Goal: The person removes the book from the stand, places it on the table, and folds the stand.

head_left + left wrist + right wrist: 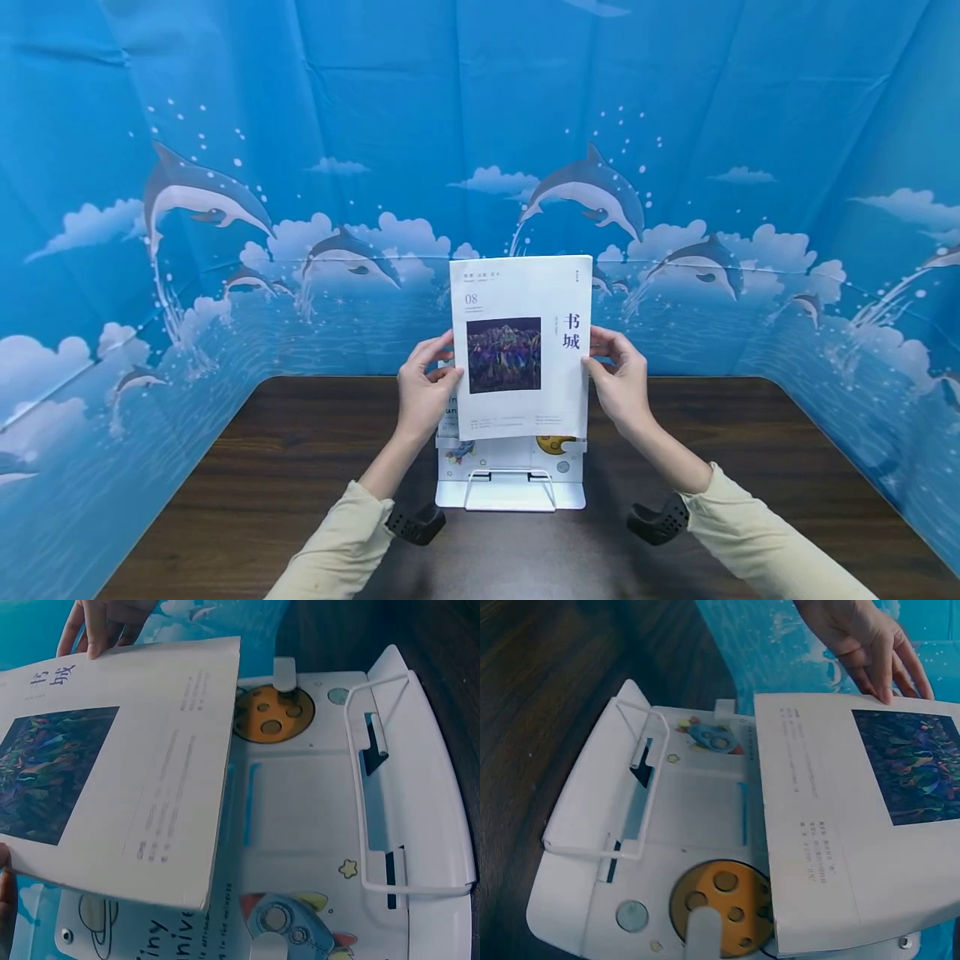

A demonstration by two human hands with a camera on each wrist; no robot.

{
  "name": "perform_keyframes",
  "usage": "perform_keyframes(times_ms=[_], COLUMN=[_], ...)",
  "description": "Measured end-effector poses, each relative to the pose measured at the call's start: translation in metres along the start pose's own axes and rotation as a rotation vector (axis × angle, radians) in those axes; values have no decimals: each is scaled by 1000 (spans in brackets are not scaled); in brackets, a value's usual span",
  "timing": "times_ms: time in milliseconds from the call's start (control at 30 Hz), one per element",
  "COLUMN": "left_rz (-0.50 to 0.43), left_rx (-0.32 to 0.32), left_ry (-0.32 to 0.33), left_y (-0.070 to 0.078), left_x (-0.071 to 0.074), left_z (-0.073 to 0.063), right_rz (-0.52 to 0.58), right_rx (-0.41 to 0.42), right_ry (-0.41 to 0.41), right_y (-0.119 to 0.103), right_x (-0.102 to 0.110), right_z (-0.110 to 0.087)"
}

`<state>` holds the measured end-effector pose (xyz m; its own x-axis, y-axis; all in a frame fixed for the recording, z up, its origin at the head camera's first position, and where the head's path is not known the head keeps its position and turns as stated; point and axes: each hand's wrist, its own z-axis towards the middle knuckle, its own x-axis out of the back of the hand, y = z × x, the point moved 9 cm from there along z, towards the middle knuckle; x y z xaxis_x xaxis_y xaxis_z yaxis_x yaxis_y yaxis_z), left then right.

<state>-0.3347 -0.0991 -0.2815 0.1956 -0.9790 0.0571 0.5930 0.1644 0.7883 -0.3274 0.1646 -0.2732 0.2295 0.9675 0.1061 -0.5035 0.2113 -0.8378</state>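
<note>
A white magazine (pixel 525 408) with a dark colourful picture on its cover is held upright between my two hands. My left hand (pixel 426 387) pinches its left edge, thumb on the front cover and fingers behind. On the opposite edge my right hand (pixel 621 382) grips it the same way. Behind and below the magazine stands a white book stand (pixel 525 496) printed with a rocket and an orange planet. In the left wrist view the magazine (pixel 180 705) overlaps the upper part of the stand (pixel 315 787), its lower edge above the wire holder (pixel 356 795).
The stand is on a dark wooden table (pixel 300 450). A blue cloth (pixel 480 100) with dolphins and clouds hangs around the back and sides. Small white clips (pixel 703 930) stick out from the stand's front. Each wrist wears a black device (pixel 420 525).
</note>
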Motion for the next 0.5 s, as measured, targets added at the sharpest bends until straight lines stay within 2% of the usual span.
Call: perform_keyframes(times_ms=[233, 500], left_rz=[-40, -55], left_rx=[33, 49], left_ry=[-55, -124], left_y=[3, 5], left_x=[-12, -32], left_z=[-5, -15], right_rz=[-63, -188], right_rx=[-41, -103], right_ry=[-36, -78], right_y=[7, 9], right_x=[16, 35], right_z=[5, 2])
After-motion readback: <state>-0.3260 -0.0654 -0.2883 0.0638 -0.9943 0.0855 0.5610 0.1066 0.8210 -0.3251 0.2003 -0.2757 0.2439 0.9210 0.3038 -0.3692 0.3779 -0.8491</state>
